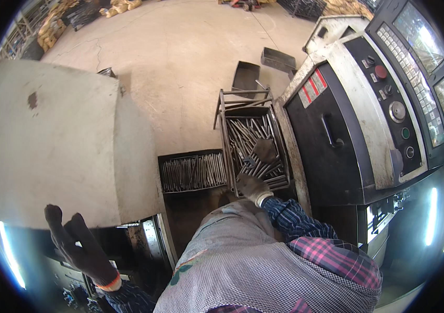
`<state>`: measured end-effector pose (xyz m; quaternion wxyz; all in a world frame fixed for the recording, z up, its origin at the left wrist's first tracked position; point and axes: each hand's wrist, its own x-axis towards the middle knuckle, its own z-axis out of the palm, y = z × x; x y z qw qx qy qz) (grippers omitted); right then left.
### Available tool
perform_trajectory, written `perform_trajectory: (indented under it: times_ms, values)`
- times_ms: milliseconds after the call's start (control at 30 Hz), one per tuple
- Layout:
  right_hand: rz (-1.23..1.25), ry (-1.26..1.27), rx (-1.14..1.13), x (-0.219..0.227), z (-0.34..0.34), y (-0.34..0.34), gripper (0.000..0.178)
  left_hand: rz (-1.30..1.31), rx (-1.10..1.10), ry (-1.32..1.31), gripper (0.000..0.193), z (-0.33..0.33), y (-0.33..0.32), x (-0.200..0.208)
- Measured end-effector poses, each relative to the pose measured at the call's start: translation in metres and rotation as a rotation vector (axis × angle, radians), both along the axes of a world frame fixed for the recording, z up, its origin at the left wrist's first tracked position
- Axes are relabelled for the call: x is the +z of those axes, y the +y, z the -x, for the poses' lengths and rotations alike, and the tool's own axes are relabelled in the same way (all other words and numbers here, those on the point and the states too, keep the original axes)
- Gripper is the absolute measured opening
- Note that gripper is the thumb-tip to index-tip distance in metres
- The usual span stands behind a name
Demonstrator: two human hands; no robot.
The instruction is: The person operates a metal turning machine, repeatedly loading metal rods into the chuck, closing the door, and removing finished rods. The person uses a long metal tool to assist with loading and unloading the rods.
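My left hand [83, 249], in a dark glove with an orange cuff edge, is raised beside the lower edge of the pale machine cover [50, 141]. Its fingers are spread, and I see nothing held in them. At the near edge of a metal bin [224, 151] full of steel rods [245, 134] is my gloved right hand [253, 188]. Its fingers curl down; whatever they hold, if anything, is hidden. Just beyond it, a wrench-like jaw [249, 162] and a brown cloth-like piece [265, 150] lie on the rods.
A second tray [161, 172] of upright-packed rods stands left of the bin. On the right is a machine with a black door [321, 135] and a control panel [388, 99]. Two dark boxes [245, 77] sit on the floor beyond the bin's frame.
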<state>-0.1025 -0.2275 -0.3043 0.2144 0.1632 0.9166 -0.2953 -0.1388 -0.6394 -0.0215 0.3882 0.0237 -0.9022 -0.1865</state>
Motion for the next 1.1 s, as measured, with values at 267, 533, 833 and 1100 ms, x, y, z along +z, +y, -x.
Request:
perform_trajectory:
  times_ms: [267,533,833,1100]
  values:
    - [-0.158,-0.168,-0.147,-0.016,0.049,0.069,0.046,0.252,0.132,-0.077,0.042,0.071,0.015,-0.038]
    - [-0.468,0.072,0.013,-0.182,0.077,0.077,0.038,0.260,0.202,-0.093,0.034,0.071,0.019,-0.035]
    - [-0.474,0.089,0.041,-0.174,0.095,0.090,0.041,0.285,0.202,-0.081,0.033,0.072,0.017,-0.037]
    - [-0.551,0.456,-0.040,-0.112,0.060,0.115,0.045,0.273,0.171,-0.059,0.032,0.082,0.017,-0.042]
